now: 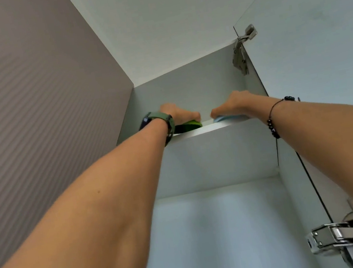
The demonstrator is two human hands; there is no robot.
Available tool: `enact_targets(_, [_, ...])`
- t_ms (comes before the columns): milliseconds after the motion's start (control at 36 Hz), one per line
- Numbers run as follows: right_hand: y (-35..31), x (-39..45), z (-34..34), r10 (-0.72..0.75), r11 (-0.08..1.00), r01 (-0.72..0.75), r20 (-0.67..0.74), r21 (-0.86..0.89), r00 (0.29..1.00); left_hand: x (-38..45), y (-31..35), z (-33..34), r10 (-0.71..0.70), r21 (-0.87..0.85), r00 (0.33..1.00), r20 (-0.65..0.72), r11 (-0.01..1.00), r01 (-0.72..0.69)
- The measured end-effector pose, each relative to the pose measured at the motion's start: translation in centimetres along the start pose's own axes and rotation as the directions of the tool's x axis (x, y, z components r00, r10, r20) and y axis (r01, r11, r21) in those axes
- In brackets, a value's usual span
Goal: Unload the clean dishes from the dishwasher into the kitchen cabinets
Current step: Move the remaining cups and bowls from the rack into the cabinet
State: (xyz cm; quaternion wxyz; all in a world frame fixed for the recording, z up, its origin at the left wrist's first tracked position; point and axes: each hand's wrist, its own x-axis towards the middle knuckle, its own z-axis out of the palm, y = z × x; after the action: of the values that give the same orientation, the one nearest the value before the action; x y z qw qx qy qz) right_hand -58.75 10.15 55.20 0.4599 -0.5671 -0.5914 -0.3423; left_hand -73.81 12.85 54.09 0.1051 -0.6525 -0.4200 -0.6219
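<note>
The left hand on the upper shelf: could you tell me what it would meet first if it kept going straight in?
Probably the cabinet's back wall; the left hand lies on a green dish, and depth is unclear.

Both arms reach up to a white cabinet shelf — left hand on a green dish, right hand on a pale blue dish.

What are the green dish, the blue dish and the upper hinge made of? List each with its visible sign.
Green dish: probably plastic; saturated colour, thin glossy edge.
Blue dish: plastic or glazed ceramic; only a smooth pale rim shows.
Upper hinge: metal; silvery, dull sheen, stamped parts.
</note>
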Motion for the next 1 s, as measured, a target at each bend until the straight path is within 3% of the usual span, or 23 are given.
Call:
enact_targets(83, [0.5, 0.0, 0.8, 0.014, 0.986, -0.022, -0.049, -0.163, 0.999, 0.6, 0.1, 1.9, 0.008, 0.003, 1.0, 0.011, 1.0, -0.008])
enact_targets(194, [0.5, 0.0, 1.4, 0.009, 0.971, -0.022, -0.058, -0.239, 0.998, 1.6, 0.4, 3.5, 0.011, 0.081, 1.0, 0.001, 0.997, -0.011])
enact_targets(444, [0.2, 1.2, 1.6, 0.013, 0.961, -0.004, 0.031, -0.275, 0.999, 1.8, 0.5, 3.7, 0.02, 0.207, 0.999, 0.048, 0.978, -0.029])
enact_targets(694, [0.1, 1.7, 2.0, -0.004, 0.954, 0.024, 0.069, -0.3, 0.998, 1.7, 0.3, 4.0, 0.009, 0.196, 0.986, 0.166, 0.98, -0.042])
enact_targets(1000, [1.1, 2.1, 2.9, 0.002, 0.942, -0.01, -0.025, -0.336, 1.0, 1.0, -0.6, 4.3, 0.092, 0.293, 0.995, 0.048, 0.951, -0.102])
